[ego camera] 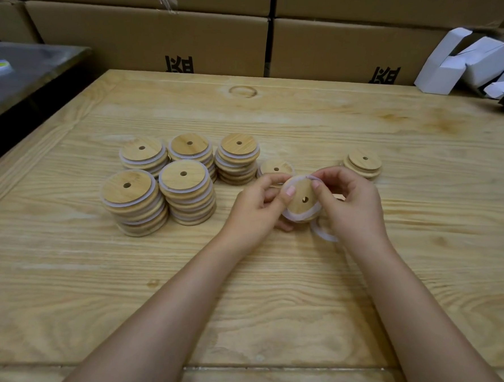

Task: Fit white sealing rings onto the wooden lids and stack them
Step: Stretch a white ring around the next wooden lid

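Observation:
My left hand (257, 209) grips a round wooden lid (301, 201) with a centre hole, tilted toward me above the table. My right hand (351, 205) pinches the white sealing ring (299, 216) at the lid's upper edge; the ring lies partly around the lid. A loose white ring (323, 233) lies on the table under my right hand. Several stacks of ringed lids (187, 191) stand to the left. One ringed lid (275, 168) lies just behind my hands. A short stack of bare lids (364, 165) sits at the right rear.
The wooden table (238, 293) runs to a wall of cardboard boxes (154, 37) at the back. White folded cartons (482, 66) pile up at the back right. A dark metal surface (25, 70) stands to the left of the table.

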